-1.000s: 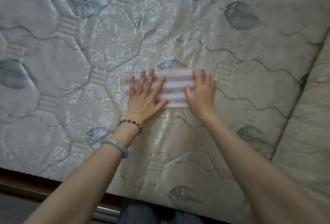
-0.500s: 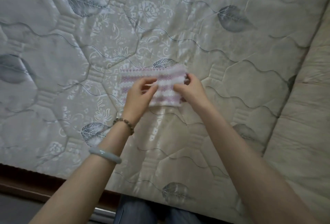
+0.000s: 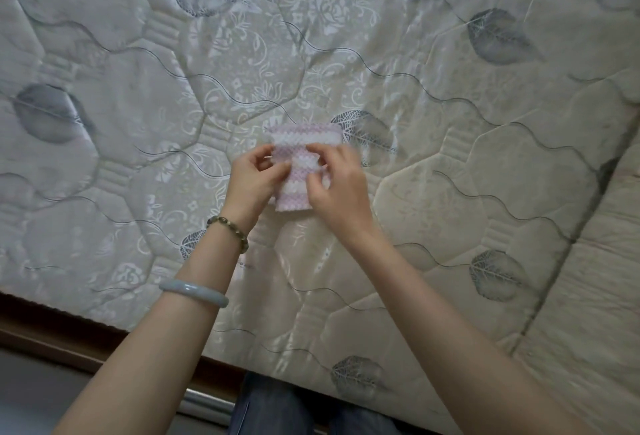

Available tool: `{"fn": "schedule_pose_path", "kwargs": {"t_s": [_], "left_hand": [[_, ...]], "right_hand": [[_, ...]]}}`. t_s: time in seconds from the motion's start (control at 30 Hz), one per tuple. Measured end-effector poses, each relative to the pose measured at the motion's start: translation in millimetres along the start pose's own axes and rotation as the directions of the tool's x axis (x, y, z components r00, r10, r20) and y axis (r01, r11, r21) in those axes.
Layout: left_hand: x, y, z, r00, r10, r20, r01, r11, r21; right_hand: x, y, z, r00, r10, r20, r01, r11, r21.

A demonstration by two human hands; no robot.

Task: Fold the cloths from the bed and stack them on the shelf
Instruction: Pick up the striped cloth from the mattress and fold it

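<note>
A small cloth (image 3: pixel 300 143) with pink and white stripes is folded into a narrow upright packet just above the quilted mattress (image 3: pixel 450 122). My left hand (image 3: pixel 251 180) pinches its left edge between thumb and fingers. My right hand (image 3: pixel 337 185) pinches the right edge, its fingers curled over the cloth's middle. Both hands cover the packet's lower sides. No shelf is in view.
The mattress fills most of the view, with grey leaf prints and wavy stitching. A second, beige padded surface (image 3: pixel 595 296) adjoins it at the right. A dark wooden bed frame (image 3: pixel 52 327) runs along the near left edge, and my knees (image 3: pixel 277 407) show below.
A second ago both hands lay flat on the wide cloth strip. They have since lifted it and brought its ends together, so the cloth is now half as wide.
</note>
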State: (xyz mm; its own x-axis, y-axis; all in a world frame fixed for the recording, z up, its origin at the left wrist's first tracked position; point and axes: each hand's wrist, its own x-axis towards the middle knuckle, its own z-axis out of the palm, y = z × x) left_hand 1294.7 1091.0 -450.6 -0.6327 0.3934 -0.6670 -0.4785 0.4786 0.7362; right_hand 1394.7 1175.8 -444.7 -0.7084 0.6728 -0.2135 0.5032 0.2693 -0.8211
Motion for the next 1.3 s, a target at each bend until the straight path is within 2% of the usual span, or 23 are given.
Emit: {"fn": "schedule_pose_path", "kwargs": {"t_s": [0.03,0.07,0.1,0.17,0.27,0.4,0.43,0.47,0.5,0.57,0.63,0.7,0.8,0.97,1.03,1.1,1.13,1.17,1.2,1.27,1.3], "left_hand": [[3,-2,-3,1.0,0.006,-0.004,-0.006,1.0,-0.002],[6,-4,-6,1.0,0.014,-0.009,-0.014,1.0,-0.008],[10,-8,-8,0.999,0.033,-0.019,-0.033,0.999,0.003],[16,-14,-11,0.996,0.063,-0.067,-0.06,0.997,0.044],[23,-21,-14,0.979,0.101,-0.18,-0.081,0.99,0.113],[30,-32,-16,0.963,0.084,-0.257,-0.036,0.982,0.183],[29,-33,-15,0.955,0.11,-0.276,-0.046,0.972,0.23],[28,-35,-16,0.938,0.199,-0.284,-0.092,0.932,0.352],[26,-37,-16,0.906,0.347,-0.244,-0.173,0.827,0.535],[24,-43,-18,0.803,0.596,0.009,-0.362,0.475,0.802],[28,-50,-17,0.716,0.646,0.265,-0.485,0.187,0.855],[35,-60,-13,0.719,0.586,0.374,-0.491,0.046,0.87],[41,-74,-9,0.786,0.453,0.422,-0.471,-0.004,0.882],[40,-71,-4,0.842,0.361,0.4,-0.459,0.091,0.884],[35,-62,-5,0.851,0.393,0.348,-0.466,0.258,0.846],[28,-49,-6,0.876,0.443,0.191,-0.418,0.498,0.76],[24,-45,-8,0.889,0.453,0.068,-0.367,0.613,0.7],[21,-41,-9,0.901,0.431,-0.053,-0.305,0.714,0.63],[18,-38,-9,0.919,0.369,-0.139,-0.236,0.797,0.556],[16,-33,-7,0.953,0.224,-0.202,-0.104,0.874,0.475],[15,-31,-4,0.964,0.165,-0.208,-0.047,0.876,0.48]], "right_hand": [[2,8,0,0.985,-0.154,-0.081,0.135,0.971,-0.195],[5,17,2,0.959,-0.269,-0.084,0.226,0.912,-0.344],[10,28,5,0.932,-0.362,-0.029,0.312,0.838,-0.447],[16,46,11,0.888,-0.438,0.14,0.438,0.712,-0.549],[20,60,17,0.873,-0.394,0.287,0.485,0.65,-0.585],[19,74,25,0.89,-0.278,0.361,0.453,0.624,-0.637],[19,77,27,0.89,-0.257,0.376,0.451,0.614,-0.648],[19,79,28,0.89,-0.245,0.384,0.45,0.609,-0.653],[20,79,28,0.89,-0.248,0.382,0.45,0.608,-0.654],[22,76,25,0.892,-0.293,0.344,0.451,0.621,-0.641],[25,73,19,0.894,-0.34,0.292,0.447,0.634,-0.631],[28,77,16,0.903,-0.337,0.266,0.426,0.621,-0.659],[30,90,16,0.916,-0.267,0.301,0.402,0.588,-0.702],[33,97,19,0.922,-0.211,0.325,0.384,0.616,-0.687],[32,91,16,0.915,-0.264,0.304,0.401,0.657,-0.639],[31,82,10,0.936,-0.29,0.201,0.353,0.787,-0.507],[30,75,8,0.968,-0.228,0.108,0.252,0.883,-0.397],[26,69,5,0.995,-0.101,0.012,0.101,0.962,-0.254],[23,62,4,0.995,0.068,-0.067,-0.074,0.993,-0.09],[19,51,3,0.918,0.39,-0.077,-0.374,0.913,0.162],[19,49,4,0.879,0.475,-0.047,-0.453,0.862,0.227]]}}
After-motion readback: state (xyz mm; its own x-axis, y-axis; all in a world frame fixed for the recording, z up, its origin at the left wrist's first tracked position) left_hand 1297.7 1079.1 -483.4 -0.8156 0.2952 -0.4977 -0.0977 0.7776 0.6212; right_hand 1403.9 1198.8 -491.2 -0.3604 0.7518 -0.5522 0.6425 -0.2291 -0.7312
